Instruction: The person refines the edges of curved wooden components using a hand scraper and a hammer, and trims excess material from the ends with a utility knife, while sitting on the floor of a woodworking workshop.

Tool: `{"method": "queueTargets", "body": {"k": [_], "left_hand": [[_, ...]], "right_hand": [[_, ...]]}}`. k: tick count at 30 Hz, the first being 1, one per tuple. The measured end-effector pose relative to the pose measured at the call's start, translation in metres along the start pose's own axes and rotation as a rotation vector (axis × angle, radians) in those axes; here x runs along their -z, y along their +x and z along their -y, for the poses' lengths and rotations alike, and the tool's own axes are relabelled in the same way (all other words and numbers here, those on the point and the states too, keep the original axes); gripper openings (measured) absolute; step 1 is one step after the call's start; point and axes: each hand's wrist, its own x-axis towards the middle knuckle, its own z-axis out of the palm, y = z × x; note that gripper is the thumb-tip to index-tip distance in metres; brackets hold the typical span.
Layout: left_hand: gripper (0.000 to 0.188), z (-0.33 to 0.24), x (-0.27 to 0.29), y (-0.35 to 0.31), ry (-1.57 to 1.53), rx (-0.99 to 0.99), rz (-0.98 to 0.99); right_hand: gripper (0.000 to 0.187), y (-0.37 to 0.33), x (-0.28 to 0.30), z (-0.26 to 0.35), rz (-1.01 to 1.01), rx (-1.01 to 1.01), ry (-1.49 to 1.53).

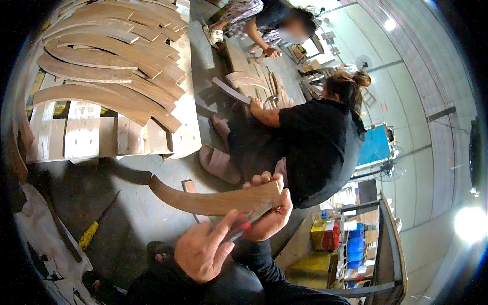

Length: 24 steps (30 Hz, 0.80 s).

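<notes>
1. Two bare hands meet low in the middle of the view. The right hand (pixel 269 206) is closed around the near end of a curved wooden piece (pixel 213 199), fingers curled over its top edge and thumb underneath.
2. The left hand (pixel 206 251) is loosely curled, its fingers pinching a small tool with a red part (pixel 244 226) against the underside of that end. Most of the tool is hidden between the two hands, so its kind is hard to make out.
3. Held in the air, the curved piece arcs away to the left above the grey floor (pixel 127 203).
4. On the floor to the left lies a yellow-handled tool (pixel 91 231), its far end dim.
5. Beyond it, a wooden pallet (pixel 81 134) carries a stack of similar curved pieces (pixel 112 56); the rim of the picture cuts the stack off.
6. A person in a black top (pixel 320 142) sits on the floor just beyond the hands, back turned, reaching toward more curved parts. Another person (pixel 264 23) sits farther off.
</notes>
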Motion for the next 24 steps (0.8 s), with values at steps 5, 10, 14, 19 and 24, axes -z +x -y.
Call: {"method": "queueTargets", "body": {"k": [5,10,14,19,24], "left_hand": [[0.055,-0.001,-0.005,0.005,-0.021,-0.015,0.07],[0.055,-0.001,-0.003,0.007,-0.063,0.022,0.096],[0.055,-0.003,-0.007,0.013,0.035,0.036,0.107],[0.053,-0.002,-0.003,0.014,0.021,0.063,0.1],[0.055,-0.009,-0.007,0.017,-0.136,-0.001,0.011]], "right_hand": [[0.03,0.004,0.009,0.003,-0.014,0.013,-0.064],[0.028,0.005,0.016,0.004,-0.02,0.018,-0.124],[0.027,0.005,0.013,0.006,-0.055,-0.007,-0.132],[0.026,0.005,0.0,0.003,-0.15,-0.003,-0.177],[0.029,0.004,-0.018,0.004,-0.002,0.048,-0.213]]}}
